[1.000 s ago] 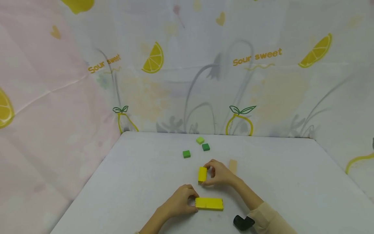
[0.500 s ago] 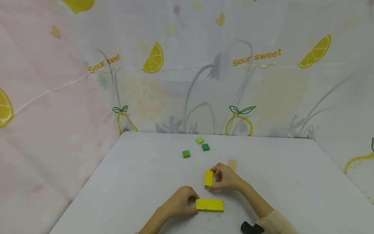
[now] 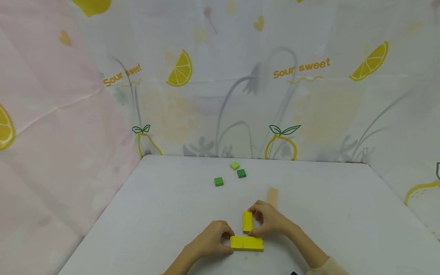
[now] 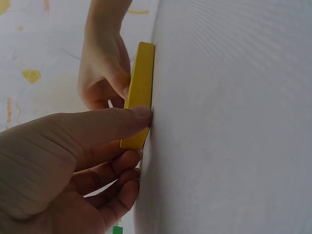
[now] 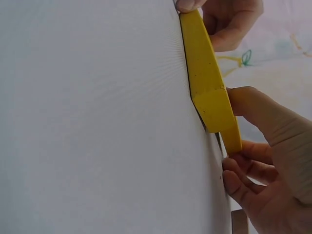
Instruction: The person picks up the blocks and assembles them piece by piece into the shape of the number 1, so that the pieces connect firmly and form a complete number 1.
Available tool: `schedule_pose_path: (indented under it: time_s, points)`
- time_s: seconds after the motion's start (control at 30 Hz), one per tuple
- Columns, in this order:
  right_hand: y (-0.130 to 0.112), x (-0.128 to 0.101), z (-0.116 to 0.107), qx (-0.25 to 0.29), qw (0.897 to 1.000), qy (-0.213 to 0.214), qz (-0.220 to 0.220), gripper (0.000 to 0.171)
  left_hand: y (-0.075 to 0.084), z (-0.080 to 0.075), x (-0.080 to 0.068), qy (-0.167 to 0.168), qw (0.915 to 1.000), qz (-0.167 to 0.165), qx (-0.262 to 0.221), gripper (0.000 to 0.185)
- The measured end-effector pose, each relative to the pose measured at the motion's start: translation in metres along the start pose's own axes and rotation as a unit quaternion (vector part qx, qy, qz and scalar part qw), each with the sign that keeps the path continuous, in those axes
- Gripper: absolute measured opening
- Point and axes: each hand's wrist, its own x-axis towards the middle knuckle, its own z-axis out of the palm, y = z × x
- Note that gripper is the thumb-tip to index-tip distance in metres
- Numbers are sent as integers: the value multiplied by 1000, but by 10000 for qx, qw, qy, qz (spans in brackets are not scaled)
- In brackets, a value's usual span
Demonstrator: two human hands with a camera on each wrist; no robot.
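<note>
Head view, short yellow block [image 3: 247, 222] lengthwise, long block [image 3: 246, 243] crosswise

left hand [image 4: 73, 161] thumb presses yellow block [image 4: 140, 92] end; right hand [image 4: 105, 73] behind.

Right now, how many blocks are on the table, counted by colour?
Yellow blocks: 2, the long yellow block held by the left hand and the short yellow block held by the right hand.
Green blocks: 3, light, dark, mid-green.
Tan block: 1.
Total: 6.
</note>
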Motion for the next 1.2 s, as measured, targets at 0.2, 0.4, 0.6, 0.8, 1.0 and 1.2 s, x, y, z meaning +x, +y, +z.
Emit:
schedule_pose_path:
  time_s: [0.2,0.4,0.6,0.8,1.0,1.2]
  points:
    - [-3,-4,0,-13,10000,-33,1,54,-1,1,0,43,10000,-2,7,27]
    - [-1,-6,-2,-25,10000,-29,-35,56,-1,2,2,86,9999,42,31,26]
    - [-2,-6,-1,120,9999,-9,48,57,0,1,1,59,9999,-46,-104,26]
    - [-4,-5,1,118,9999,124,-22,54,1,0,0,68,9999,-63,-138,25]
    - [-3,-6,3,183,9998,18,21,50,-1,2,0,82,9998,86,-126,25]
    - [-5,-8,3,203,9998,-92,13,47,-2,2,0,50,9999,4,-146,25]
